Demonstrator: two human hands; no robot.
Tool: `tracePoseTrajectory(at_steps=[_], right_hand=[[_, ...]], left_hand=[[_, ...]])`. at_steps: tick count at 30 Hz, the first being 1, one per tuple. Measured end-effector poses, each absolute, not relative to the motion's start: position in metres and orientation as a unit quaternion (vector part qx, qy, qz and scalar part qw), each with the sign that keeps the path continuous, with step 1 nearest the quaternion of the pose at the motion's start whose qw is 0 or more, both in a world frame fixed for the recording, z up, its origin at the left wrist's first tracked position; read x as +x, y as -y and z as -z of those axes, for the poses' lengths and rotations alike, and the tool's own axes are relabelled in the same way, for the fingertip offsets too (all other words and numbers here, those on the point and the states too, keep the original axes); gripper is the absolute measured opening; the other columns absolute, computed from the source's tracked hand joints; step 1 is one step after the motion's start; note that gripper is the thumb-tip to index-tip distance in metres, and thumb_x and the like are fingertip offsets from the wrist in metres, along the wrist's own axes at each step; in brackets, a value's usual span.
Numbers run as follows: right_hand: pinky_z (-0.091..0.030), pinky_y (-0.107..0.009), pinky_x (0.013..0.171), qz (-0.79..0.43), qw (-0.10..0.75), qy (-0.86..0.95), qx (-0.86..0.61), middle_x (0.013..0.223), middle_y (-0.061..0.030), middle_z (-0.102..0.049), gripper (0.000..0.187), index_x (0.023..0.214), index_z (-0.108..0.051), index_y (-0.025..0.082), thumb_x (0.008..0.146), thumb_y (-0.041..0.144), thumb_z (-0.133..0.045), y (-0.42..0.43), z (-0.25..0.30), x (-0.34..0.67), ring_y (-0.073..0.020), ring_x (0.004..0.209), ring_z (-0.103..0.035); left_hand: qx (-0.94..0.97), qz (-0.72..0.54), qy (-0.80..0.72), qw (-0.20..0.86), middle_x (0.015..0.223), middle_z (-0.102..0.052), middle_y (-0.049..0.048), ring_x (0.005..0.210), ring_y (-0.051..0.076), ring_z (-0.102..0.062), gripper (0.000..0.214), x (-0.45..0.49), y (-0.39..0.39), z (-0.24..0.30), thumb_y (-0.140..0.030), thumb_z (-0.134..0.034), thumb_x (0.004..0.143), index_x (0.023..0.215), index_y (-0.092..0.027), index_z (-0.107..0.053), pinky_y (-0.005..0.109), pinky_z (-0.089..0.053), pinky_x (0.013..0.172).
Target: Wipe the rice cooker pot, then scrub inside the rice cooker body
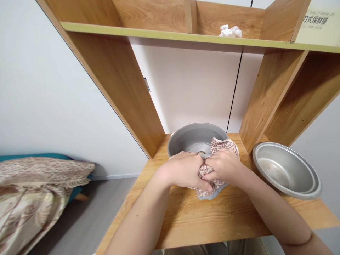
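Observation:
A patterned brown-and-white cloth [224, 144] with a blue-grey edge is bunched over the near right rim of a grey round rice cooker body [180, 143]. My left hand [186, 168] is closed at the near rim, its thumb lying over the cloth. Right beside it, my right hand [225, 166] grips the same cloth, fingers curled into the folds. The two hands touch. Inside the cooker body, a small round part shows at the centre of the bottom; the hands hide the near wall.
To the right, a silver metal inner pot [287, 170] sits on the wooden desk [212, 219]. Wooden uprights and a shelf [170, 34] stand behind, holding crumpled white tissue [230, 32] and a pale box [318, 24]. A patterned fabric [39, 184] drapes over teal furniture at left.

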State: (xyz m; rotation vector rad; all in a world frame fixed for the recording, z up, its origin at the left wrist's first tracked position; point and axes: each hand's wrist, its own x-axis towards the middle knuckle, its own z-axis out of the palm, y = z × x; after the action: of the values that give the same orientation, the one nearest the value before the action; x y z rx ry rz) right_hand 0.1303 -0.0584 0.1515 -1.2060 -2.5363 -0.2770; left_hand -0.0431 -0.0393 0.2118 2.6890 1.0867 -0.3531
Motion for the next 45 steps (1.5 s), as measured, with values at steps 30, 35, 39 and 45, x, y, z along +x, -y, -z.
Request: tracePoseTrajectory(at_steps=[30,35,39,45], right_hand=[[-0.02,-0.029,0.058,0.019,0.193,0.922,-0.336,0.058,0.0022,-0.057,0.054,0.063,-0.062,0.019,0.076,0.071,-0.065,0.042,-0.161,0.167,-0.0128,0.057,-0.045],[-0.022,-0.028,0.06,-0.008,0.204,0.92,-0.333,0.055,0.004,-0.051,0.055,0.061,-0.061,0.019,0.076,0.071,-0.065,0.04,-0.161,0.172,-0.0124,0.057,-0.042],[-0.024,-0.028,0.061,-0.029,0.207,0.919,-0.334,0.057,0.0027,-0.054,0.052,0.064,-0.064,0.018,0.076,0.069,-0.067,0.039,-0.163,0.175,-0.0131,0.058,-0.044],[-0.026,-0.028,0.063,-0.009,0.209,0.912,-0.353,0.06,0.0007,-0.059,0.051,0.065,-0.066,0.017,0.073,0.067,-0.071,0.038,-0.165,0.175,-0.0136,0.06,-0.047]], left_hand=[[0.925,0.113,-0.349,0.097,0.066,-0.068,-0.0002,0.067,0.02,-0.064,0.056,-0.045,0.037,-0.212,-0.079,-0.062,0.061,0.074,-0.025,-0.069,0.03,-0.037,0.056],[0.924,0.12,-0.351,0.091,0.075,-0.072,0.0017,0.073,0.023,-0.066,0.055,-0.045,0.037,-0.211,-0.078,-0.062,0.063,0.08,-0.026,-0.071,0.03,-0.042,0.06],[0.926,0.121,-0.347,0.089,0.074,-0.071,0.0018,0.072,0.023,-0.066,0.054,-0.046,0.037,-0.211,-0.077,-0.062,0.064,0.08,-0.026,-0.071,0.031,-0.043,0.062],[0.925,0.115,-0.351,0.089,0.073,-0.071,0.0017,0.071,0.022,-0.065,0.053,-0.045,0.035,-0.209,-0.076,-0.062,0.063,0.078,-0.026,-0.071,0.03,-0.04,0.059]])
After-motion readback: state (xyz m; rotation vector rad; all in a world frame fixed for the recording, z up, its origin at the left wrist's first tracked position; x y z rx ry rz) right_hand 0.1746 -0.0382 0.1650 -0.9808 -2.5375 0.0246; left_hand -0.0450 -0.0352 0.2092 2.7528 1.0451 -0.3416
